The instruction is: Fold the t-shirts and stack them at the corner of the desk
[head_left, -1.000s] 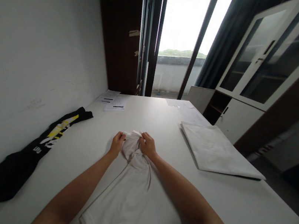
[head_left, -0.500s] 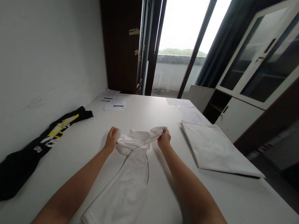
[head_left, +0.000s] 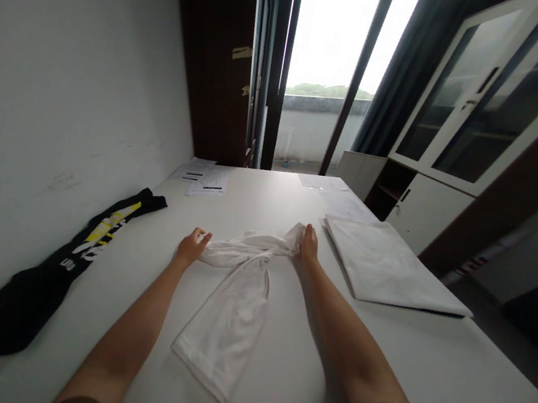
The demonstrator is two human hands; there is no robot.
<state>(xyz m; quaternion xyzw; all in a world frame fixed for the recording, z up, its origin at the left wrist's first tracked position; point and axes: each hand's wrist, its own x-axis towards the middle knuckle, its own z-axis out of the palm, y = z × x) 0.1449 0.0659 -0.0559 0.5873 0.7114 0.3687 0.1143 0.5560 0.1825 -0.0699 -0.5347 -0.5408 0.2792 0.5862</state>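
Note:
A white garment [head_left: 232, 310] lies on the white table [head_left: 270, 195], its upper part bunched and stretched sideways between my hands, its lower part spread toward me with the hem angled. My left hand [head_left: 193, 245] is closed on the garment's left end. On the other side, my right hand [head_left: 309, 242] pinches the right end, which is crumpled upward beside the fingers. Where the two ends meet in the middle, the cloth is gathered and crossed.
Along the left wall lies a black garment [head_left: 62, 265] with yellow and white print. A folded white cloth [head_left: 395, 267] rests at the right edge. Papers [head_left: 206, 179] lie at the far left, more sheets [head_left: 342, 202] at the far right. Cabinets [head_left: 466, 103] stand beyond.
My hands have moved farther apart, pulling the upper part of the white garment wider and tauter. Its lower end has slid away from me across the table.

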